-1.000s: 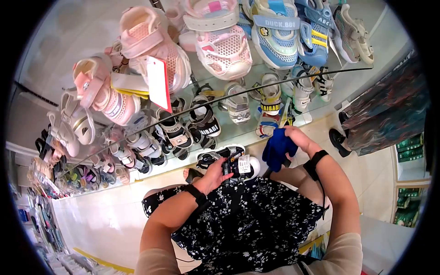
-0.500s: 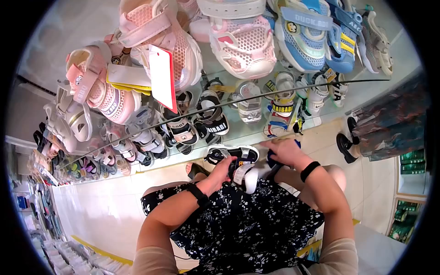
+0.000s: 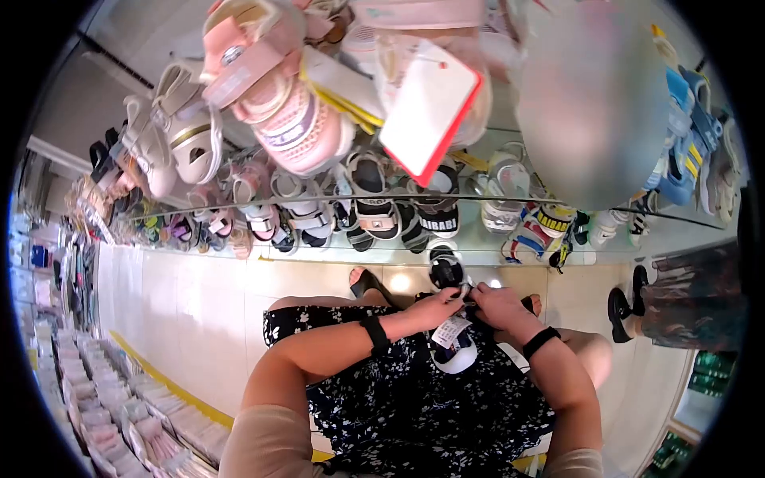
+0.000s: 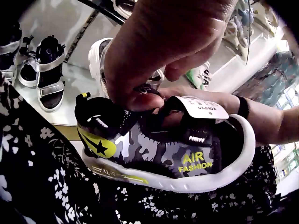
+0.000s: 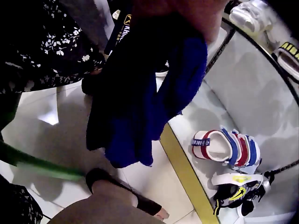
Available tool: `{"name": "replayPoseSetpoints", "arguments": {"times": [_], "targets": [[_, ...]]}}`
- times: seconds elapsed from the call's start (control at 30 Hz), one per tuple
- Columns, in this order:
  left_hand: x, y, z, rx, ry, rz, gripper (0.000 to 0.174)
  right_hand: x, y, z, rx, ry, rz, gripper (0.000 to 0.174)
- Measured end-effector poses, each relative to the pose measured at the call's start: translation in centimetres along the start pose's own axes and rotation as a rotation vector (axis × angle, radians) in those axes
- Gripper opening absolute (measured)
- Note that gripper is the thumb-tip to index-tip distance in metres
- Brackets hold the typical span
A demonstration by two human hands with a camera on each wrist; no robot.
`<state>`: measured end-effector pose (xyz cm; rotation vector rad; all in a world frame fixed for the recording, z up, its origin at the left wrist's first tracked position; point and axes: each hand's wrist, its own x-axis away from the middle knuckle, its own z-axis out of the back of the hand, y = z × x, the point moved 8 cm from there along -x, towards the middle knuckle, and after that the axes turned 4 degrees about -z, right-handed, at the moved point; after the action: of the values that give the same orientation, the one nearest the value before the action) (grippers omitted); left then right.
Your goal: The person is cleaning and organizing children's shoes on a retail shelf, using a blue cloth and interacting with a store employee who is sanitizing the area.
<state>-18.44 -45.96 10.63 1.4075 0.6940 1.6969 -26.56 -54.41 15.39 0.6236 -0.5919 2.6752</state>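
My left hand (image 3: 437, 309) pinches a child's camouflage sandal (image 4: 154, 149) by its upper, the thumb over the foot opening. The sandal has a white sole, yellow "AIR FASHION" lettering and a white price tag (image 4: 203, 107), with its white toe over the lap in the head view. A second white-soled shoe (image 4: 96, 58) shows behind the hand in the left wrist view. Close beside the left hand, my right hand (image 3: 504, 309) holds a dark blue cloth (image 5: 133, 121), which hangs down in finger-like lobes. That hand hides part of the cloth from the head view.
A glass shelf with pink shoes (image 3: 291, 119) and a red-edged tag (image 3: 430, 111) stands ahead. Below it are rows of sandals (image 3: 378, 211), including a red, white and blue one (image 5: 226, 148). Another person's skirt (image 3: 693, 295) is at right, packaged goods (image 3: 143, 406) at lower left.
The head view has shifted, bringing the shelf shoes nearer. The sandal has swung so its toe points toward my body. My right hand has moved in beside the left, with the blue cloth.
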Motion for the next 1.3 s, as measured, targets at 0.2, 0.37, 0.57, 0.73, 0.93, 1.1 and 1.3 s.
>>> {"name": "replayPoseSetpoints", "arguments": {"times": [0.2,0.37,0.57,0.73,0.93,1.1,1.3], "targets": [[4.2,3.0,1.7,-0.061,-0.084,-0.002,0.062,0.9,3.4,-0.9,-0.159,0.026,-0.138,0.037],[6.0,2.5,3.3,-0.314,-0.080,-0.211,0.039,1.3,5.4,-2.6,-0.167,0.000,-0.302,0.039],[8.2,4.3,6.8,-0.363,0.107,-0.455,0.031,0.3,4.0,-2.5,-0.235,0.019,-0.370,0.040],[8.9,4.1,8.3,-0.401,0.275,-0.559,0.020,-0.2,4.3,-4.0,-0.239,0.013,-0.480,0.040],[9.1,2.7,8.8,-0.379,0.295,-0.504,0.022,-1.4,2.8,-2.0,-0.108,-0.013,-0.401,0.043],[10.9,2.7,9.7,-0.321,0.286,-0.521,0.020,-3.1,0.6,-0.1,-0.106,-0.018,-0.429,0.041],[10.3,0.6,10.7,-0.269,0.228,-0.420,0.019,-5.0,-2.0,0.6,-0.226,0.052,-0.374,0.042]]}}
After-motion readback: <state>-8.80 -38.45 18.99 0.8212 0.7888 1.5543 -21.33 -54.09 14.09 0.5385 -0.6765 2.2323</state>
